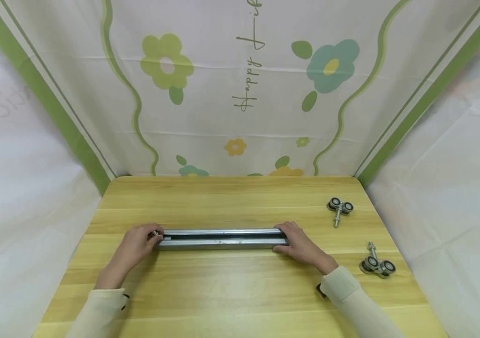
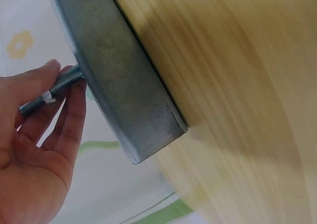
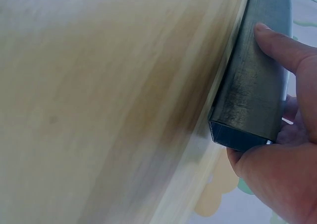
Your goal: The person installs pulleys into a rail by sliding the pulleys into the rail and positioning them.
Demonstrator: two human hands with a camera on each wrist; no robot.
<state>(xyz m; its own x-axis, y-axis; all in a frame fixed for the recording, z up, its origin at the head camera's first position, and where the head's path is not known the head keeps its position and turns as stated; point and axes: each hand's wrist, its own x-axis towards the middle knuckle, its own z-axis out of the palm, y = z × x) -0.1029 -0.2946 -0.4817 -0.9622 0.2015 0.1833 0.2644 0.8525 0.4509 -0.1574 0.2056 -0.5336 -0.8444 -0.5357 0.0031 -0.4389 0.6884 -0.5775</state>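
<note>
A grey metal channel rail (image 1: 223,243) with a slot along its top lies crosswise on the wooden table. At its left end my left hand (image 1: 136,243) pinches a threaded bolt (image 2: 67,80) between thumb and fingers. The bolt carries a nut (image 2: 48,97) and sticks out from the slotted side of the rail; its inner end is hidden by the rail wall. My right hand (image 1: 301,243) grips the rail's right end, thumb (image 3: 277,43) along the near side wall and fingers around the far side. The open right end (image 3: 237,139) of the rail shows in the right wrist view.
Two roller trolleys, each with a threaded bolt, lie on the table's right side: one farther back (image 1: 338,209), the other nearer the right edge (image 1: 377,265). Printed cloth (image 1: 231,117) hangs behind the table's back edge and along both sides.
</note>
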